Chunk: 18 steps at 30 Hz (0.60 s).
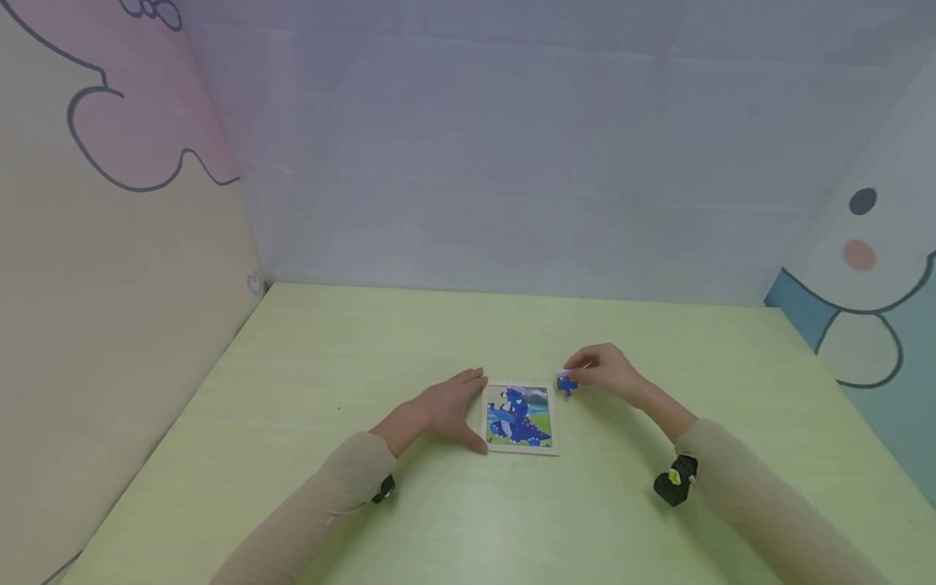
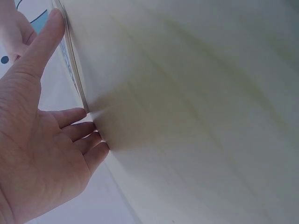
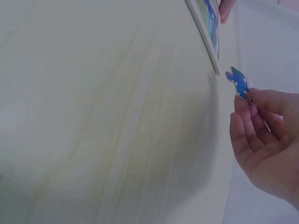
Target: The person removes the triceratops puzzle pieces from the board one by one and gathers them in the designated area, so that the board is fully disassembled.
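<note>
The blue piece is pinched in the right hand, just beside the puzzle's far right corner. The left hand, spread wide, touches the puzzle's left edge. Only the head view shows the whole dinosaur picture.

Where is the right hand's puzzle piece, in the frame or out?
Out: the right hand pinches the puzzle piece beside the frame, and the right wrist view shows a gap between them.
</note>
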Each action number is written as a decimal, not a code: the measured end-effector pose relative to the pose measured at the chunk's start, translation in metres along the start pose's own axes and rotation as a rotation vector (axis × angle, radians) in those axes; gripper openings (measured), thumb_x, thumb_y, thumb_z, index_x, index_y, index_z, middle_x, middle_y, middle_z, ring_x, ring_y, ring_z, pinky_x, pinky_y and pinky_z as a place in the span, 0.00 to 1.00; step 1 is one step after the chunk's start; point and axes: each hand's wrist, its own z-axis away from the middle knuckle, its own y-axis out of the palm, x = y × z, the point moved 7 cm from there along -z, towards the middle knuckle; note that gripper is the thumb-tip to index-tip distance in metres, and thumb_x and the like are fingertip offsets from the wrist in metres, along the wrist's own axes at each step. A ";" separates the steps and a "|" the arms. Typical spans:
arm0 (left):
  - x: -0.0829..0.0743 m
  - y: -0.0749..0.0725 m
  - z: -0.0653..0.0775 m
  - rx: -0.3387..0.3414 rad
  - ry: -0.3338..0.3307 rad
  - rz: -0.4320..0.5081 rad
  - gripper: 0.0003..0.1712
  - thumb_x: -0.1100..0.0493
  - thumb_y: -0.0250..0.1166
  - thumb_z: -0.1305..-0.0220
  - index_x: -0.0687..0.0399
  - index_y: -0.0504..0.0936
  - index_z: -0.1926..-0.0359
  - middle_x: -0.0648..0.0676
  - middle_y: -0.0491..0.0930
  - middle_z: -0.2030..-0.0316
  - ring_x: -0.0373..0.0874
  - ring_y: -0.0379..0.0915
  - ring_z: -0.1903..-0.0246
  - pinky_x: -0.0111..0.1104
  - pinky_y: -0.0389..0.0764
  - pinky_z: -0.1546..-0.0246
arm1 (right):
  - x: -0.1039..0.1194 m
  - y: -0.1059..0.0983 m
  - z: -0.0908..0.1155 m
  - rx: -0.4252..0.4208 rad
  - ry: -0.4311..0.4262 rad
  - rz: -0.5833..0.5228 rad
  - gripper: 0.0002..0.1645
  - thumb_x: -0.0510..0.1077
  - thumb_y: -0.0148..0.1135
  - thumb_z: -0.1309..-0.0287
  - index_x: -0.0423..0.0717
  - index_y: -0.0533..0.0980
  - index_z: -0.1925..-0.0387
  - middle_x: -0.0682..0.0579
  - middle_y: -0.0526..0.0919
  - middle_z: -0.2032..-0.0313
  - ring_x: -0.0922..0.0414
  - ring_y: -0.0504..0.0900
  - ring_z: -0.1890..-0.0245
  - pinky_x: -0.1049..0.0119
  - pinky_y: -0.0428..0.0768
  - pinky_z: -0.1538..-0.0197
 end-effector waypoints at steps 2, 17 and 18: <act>0.000 0.000 0.000 0.002 -0.003 0.002 0.63 0.33 0.70 0.63 0.56 0.50 0.31 0.54 0.44 0.30 0.47 0.37 0.31 0.40 0.50 0.34 | -0.009 -0.007 0.002 -0.003 0.012 0.006 0.11 0.40 0.61 0.46 0.35 0.79 0.63 0.46 0.81 0.67 0.57 0.78 0.70 0.68 0.78 0.67; 0.003 0.002 0.000 0.008 -0.017 0.010 0.63 0.34 0.70 0.62 0.55 0.50 0.31 0.54 0.44 0.30 0.46 0.37 0.31 0.39 0.49 0.34 | -0.039 -0.021 0.015 -0.017 0.101 -0.013 0.13 0.39 0.60 0.45 0.31 0.78 0.62 0.42 0.82 0.66 0.59 0.76 0.72 0.69 0.77 0.72; 0.003 0.001 0.000 0.007 -0.016 0.011 0.63 0.34 0.70 0.62 0.55 0.50 0.31 0.54 0.44 0.30 0.46 0.37 0.31 0.39 0.49 0.34 | -0.040 -0.021 0.015 -0.017 0.102 -0.010 0.13 0.39 0.60 0.45 0.31 0.78 0.62 0.42 0.82 0.66 0.59 0.75 0.72 0.69 0.77 0.72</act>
